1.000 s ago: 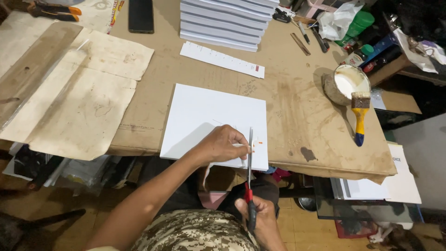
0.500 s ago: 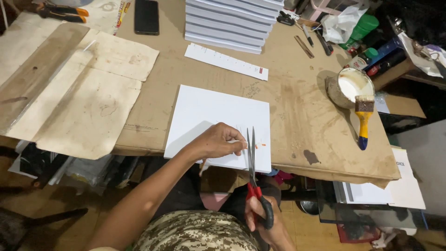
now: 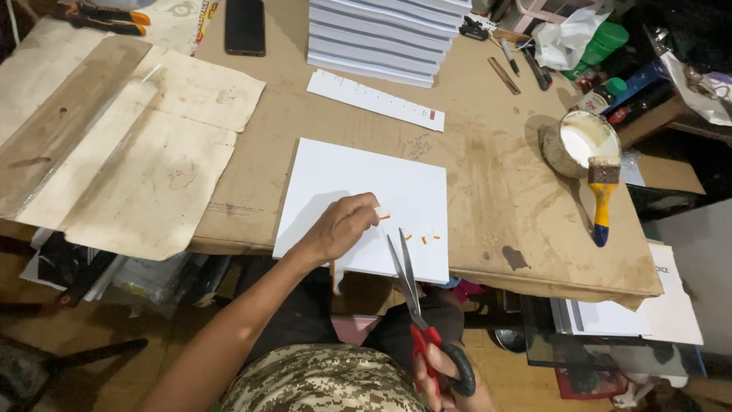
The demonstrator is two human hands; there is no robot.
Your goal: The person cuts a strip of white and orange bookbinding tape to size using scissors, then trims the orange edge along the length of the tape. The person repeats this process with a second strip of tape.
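A white board point(image 3: 358, 183) lies flat at the near edge of the brown table point(image 3: 488, 175). My left hand point(image 3: 341, 226) rests on its lower part and pinches a small white strip with an orange end point(image 3: 379, 214). Several tiny orange-tipped snippets point(image 3: 424, 238) lie on the board just right of that hand. My right hand point(image 3: 446, 374) grips the red and black handles of a pair of scissors point(image 3: 412, 294), below the table edge. The blades are slightly apart and point up over the board's near edge.
A stack of white boards point(image 3: 385, 34) stands at the back, with a long white strip point(image 3: 375, 99) in front. Stained brown paper sheets point(image 3: 137, 145) cover the left. At the right sit a bowl of white glue point(image 3: 583, 141) and a yellow-handled brush point(image 3: 602, 198). A dark phone point(image 3: 245, 27) lies far back.
The scissors have dropped back toward me and tilted away from the left hand's fingers. Small cut pieces now lie on the board beside that hand.
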